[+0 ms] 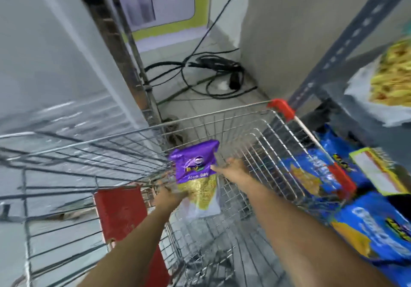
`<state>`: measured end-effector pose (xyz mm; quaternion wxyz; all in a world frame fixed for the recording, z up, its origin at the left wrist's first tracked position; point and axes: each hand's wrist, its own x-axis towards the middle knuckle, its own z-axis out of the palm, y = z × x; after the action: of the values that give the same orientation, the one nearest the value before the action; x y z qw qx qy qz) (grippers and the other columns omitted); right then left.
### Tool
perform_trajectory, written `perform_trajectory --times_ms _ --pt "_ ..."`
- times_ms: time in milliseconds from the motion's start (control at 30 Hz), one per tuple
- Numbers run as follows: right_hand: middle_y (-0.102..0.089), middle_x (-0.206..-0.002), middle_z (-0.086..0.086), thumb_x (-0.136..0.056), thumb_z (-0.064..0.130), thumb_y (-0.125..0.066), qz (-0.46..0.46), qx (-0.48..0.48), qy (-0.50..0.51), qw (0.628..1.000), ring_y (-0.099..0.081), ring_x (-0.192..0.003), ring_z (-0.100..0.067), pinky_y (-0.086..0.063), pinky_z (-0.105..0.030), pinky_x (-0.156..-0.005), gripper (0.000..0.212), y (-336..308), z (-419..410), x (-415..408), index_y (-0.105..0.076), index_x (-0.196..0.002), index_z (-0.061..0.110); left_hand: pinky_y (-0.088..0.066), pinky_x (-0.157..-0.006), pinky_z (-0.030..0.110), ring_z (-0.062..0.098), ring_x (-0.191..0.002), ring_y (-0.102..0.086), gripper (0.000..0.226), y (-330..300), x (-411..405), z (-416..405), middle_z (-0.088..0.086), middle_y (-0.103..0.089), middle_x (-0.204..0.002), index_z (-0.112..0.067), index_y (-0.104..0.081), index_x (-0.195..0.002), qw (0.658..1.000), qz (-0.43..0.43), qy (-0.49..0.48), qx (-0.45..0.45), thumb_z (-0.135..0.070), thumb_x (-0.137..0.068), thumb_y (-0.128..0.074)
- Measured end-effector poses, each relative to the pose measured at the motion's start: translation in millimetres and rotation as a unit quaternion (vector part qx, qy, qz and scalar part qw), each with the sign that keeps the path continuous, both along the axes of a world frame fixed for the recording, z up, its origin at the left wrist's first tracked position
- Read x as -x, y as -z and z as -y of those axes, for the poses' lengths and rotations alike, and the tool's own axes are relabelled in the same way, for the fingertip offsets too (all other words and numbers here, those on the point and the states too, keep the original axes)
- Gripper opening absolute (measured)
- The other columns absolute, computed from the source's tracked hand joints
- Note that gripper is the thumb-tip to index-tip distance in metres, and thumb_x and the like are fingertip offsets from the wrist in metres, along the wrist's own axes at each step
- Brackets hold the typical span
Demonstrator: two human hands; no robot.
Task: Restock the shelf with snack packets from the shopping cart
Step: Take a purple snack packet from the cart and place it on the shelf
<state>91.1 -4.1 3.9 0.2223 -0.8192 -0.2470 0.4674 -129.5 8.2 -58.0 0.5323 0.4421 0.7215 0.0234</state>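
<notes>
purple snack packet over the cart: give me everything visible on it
The purple snack packet is a glossy plastic pouch: purple top with a round logo and blurred lettering, clear lower part showing yellow strands, pale bottom edge. It hangs roughly upright over the shopping cart basket. The left hand grips its lower left; the right hand touches its right edge.

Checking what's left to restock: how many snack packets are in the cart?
1: a purple packet above the cart, held by the left hand, right hand beside it. Blur may hide others.
</notes>
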Motion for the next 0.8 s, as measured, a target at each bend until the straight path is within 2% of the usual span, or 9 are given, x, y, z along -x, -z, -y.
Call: perform_trajectory --times_ms 33,133,167,233,333,400,600,700,800 --pt "-0.061 -0.126 -0.007 -0.066 0.037 -0.086 -0.032 -0.008 -0.002 0.999 -0.058 -0.115 -0.024 -0.048 -0.027 -0.095 0.075 15 -5 3 -0.053 -0.126 0.007 -0.055 -0.084 0.034 0.029 -0.1 -0.07 0.075 18 0 1 0.014 -0.075 -0.104 -0.006 -0.07 -0.108 0.999 0.028 0.008 0.024 -0.05 -0.05 -0.091" --pt "-0.062 -0.102 0.005 -0.074 0.01 -0.081 -0.168 -0.046 0.009 0.985 -0.06 -0.095 -0.014 -0.047 -0.009 -0.059 0.058 43 -19 8 -0.049 -0.123 0.014 -0.056 -0.094 0.036 0.021 -0.101 -0.07 0.087 69 -5 13 0.006 -0.072 -0.114 -0.012 -0.063 -0.113 0.993 0.087 0.012 0.078 -0.045 -0.041 -0.098" --pt "-0.067 -0.102 0.003 -0.07 0.009 -0.084 -0.193 -0.053 0.016 0.98 -0.065 -0.094 -0.017 -0.048 -0.012 -0.057 0.062 55 -25 7 -0.053 -0.123 0.01 -0.055 -0.095 0.037 0.021 -0.102 -0.069 0.082 70 -10 19 0.005 -0.072 -0.114 -0.014 -0.062 -0.113 0.99 0.116 0.012 0.08 -0.039 -0.043 -0.098" --pt "-0.072 -0.112 -0.009 -0.067 0.009 -0.086 -0.231 -0.062 0.02 0.971 -0.069 -0.102 -0.025 -0.054 -0.022 -0.071 0.061 73 -35 5 -0.059 -0.122 0.009 -0.054 -0.096 0.037 0.019 -0.106 -0.07 0.084 72 -15 29 0.001 -0.073 -0.117 -0.017 -0.064 -0.119 0.981 0.18 0.01 0.069 -0.033 -0.044 -0.098" --pt "-0.075 -0.109 -0.009 -0.076 0.006 -0.078 -0.295 -0.054 0.023 0.954 -0.072 -0.083 -0.019 -0.058 -0.026 -0.071 0.028 80 -38 2 -0.07 -0.1 0.019 -0.054 -0.096 0.038 0.018 -0.106 -0.07 0.084 70 -18 38 0.0 -0.074 -0.117 -0.019 -0.062 -0.124 0.972 0.23 -0.019 0.053 -0.023 -0.048 -0.098" --pt "-0.077 -0.101 -0.008 -0.077 0.009 -0.078 -0.332 -0.062 0.023 0.941 -0.074 -0.079 -0.016 -0.06 -0.027 -0.073 0.025 69 -36 2 -0.072 -0.101 0.015 -0.055 -0.095 0.038 0.02 -0.103 -0.071 0.081 57 -18 43 0.004 -0.075 -0.114 -0.016 -0.061 -0.12 0.976 0.215 -0.029 0.031 -0.015 -0.047 -0.098" --pt "-0.077 -0.098 -0.01 -0.072 0.014 -0.082 -0.306 -0.126 0.076 0.94 -0.074 -0.086 -0.024 -0.06 -0.035 -0.079 0.035 -28 -17 -10 -0.072 -0.105 0.01 -0.053 -0.07 0.009 0.001 -0.089 -0.071 0.066 -38 -23 38 -0.013 -0.075 -0.097 -0.029 -0.06 -0.106 0.972 0.217 0.066 -0.058 -0.01 -0.053 -0.095" --pt "-0.078 -0.094 -0.007 -0.068 0.019 -0.083 -0.296 -0.174 0.108 0.933 -0.074 -0.079 -0.02 -0.061 -0.034 -0.074 0.028 -95 -3 -22 -0.073 -0.093 0.016 -0.058 -0.076 0.019 0.011 -0.098 -0.072 0.08 -103 -31 36 -0.005 -0.076 -0.105 -0.019 -0.06 -0.118 0.968 0.225 0.084 -0.075 -0.017 -0.047 -0.098" --pt "-0.079 -0.088 -0.003 -0.055 0.027 -0.084 -0.278 -0.234 0.13 0.922 -0.074 -0.079 -0.018 -0.061 -0.033 -0.075 0.043 -155 12 -33 -0.074 -0.095 0.015 -0.059 -0.081 0.033 0.008 -0.089 -0.073 0.072 -155 -44 38 -0.01 -0.078 -0.095 -0.03 -0.064 -0.103 0.962 0.223 0.109 -0.114 -0.024 -0.04 -0.1"
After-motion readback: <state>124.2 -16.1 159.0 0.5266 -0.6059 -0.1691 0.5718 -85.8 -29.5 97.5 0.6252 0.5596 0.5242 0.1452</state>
